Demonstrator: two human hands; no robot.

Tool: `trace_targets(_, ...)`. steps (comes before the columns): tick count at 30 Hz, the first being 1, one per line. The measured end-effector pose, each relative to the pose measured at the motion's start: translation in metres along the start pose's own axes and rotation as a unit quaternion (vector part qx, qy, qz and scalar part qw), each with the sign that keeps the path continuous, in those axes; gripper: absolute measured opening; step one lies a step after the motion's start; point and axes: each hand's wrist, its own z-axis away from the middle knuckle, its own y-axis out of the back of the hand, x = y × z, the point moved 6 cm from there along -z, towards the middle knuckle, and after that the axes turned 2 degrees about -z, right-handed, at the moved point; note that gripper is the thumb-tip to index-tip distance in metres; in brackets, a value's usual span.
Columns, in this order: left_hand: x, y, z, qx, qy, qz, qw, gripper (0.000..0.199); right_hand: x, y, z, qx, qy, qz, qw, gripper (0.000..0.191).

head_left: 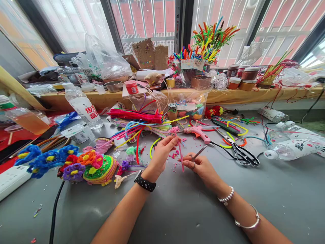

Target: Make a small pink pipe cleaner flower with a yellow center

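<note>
My left hand (162, 152), with a black dotted watch band on its wrist, pinches the upper part of a pink pipe cleaner (180, 154) that hangs down over the table. A small fluffy pink piece (174, 129) shows at the fingertips. My right hand (203, 166) holds small scissors (199, 153), their blades pointing up to the right. Its fingertips reach the pipe cleaner's lower end; whether they grip it I cannot tell. Pink clippings (174, 155) lie beneath. Just beyond the hands rests a pink glue gun (199, 132).
Bundled pipe cleaners (139, 116) lie behind my hands. Pipe-cleaner flowers (74, 169) are at left, large black-handled scissors (240, 150) at right. A water bottle (83, 106) stands at back left; another bottle (291, 149) lies at far right. A black cable (56, 206) crosses the front left.
</note>
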Motion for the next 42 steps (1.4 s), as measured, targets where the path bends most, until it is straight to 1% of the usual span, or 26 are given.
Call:
trace_targets(2,-0.003,-0.003,0.001,-0.010,0.018,0.037,0.999,0.014,-0.003,-0.003,0.001,-0.010,0.009,0.004,1.000,0.023)
trace_targets(5,-0.004,-0.004,0.002,-0.014,0.026,0.055,0.998,0.015,-0.004,-0.003,0.001,-0.005,0.013,0.013,1.000,0.021)
trace_targets(11,-0.009,-0.005,0.003,-0.021,0.065,0.023,0.997,0.017,-0.005,0.002,0.000,0.029,0.009,0.034,0.999,0.018)
trace_targets(18,-0.010,-0.010,0.004,-0.052,0.054,-0.006,0.997,0.018,-0.005,0.002,0.000,0.036,0.021,0.080,0.996,0.020)
trace_targets(20,-0.011,-0.010,0.004,-0.055,0.062,0.002,0.997,0.018,-0.005,0.003,0.000,0.038,0.027,0.088,0.995,0.022)
trace_targets(23,-0.014,-0.009,0.004,-0.047,0.092,0.044,0.994,0.019,-0.006,0.003,0.001,0.033,0.040,0.074,0.996,0.026)
trace_targets(27,-0.012,-0.002,0.002,-0.022,0.101,0.113,0.988,0.018,-0.008,-0.001,0.002,-0.005,0.044,0.067,0.997,0.039)
trace_targets(30,-0.010,0.003,0.000,-0.007,0.096,0.155,0.983,0.017,-0.008,-0.008,0.003,-0.057,0.051,0.097,0.992,0.053)
trace_targets(32,-0.009,0.005,-0.001,-0.004,0.092,0.177,0.980,0.016,-0.007,-0.014,0.004,-0.096,0.061,0.115,0.987,0.059)
trace_targets(37,-0.008,0.007,-0.002,-0.002,0.081,0.197,0.977,0.016,-0.011,-0.023,0.008,-0.167,0.098,0.147,0.970,0.070)
trace_targets(40,-0.008,0.007,-0.002,0.000,0.080,0.199,0.977,0.016,-0.012,-0.028,0.013,-0.229,0.092,0.161,0.955,0.075)
trace_targets(42,-0.008,0.008,-0.002,0.003,0.079,0.201,0.976,0.016,-0.011,-0.030,0.015,-0.251,0.085,0.172,0.949,0.075)
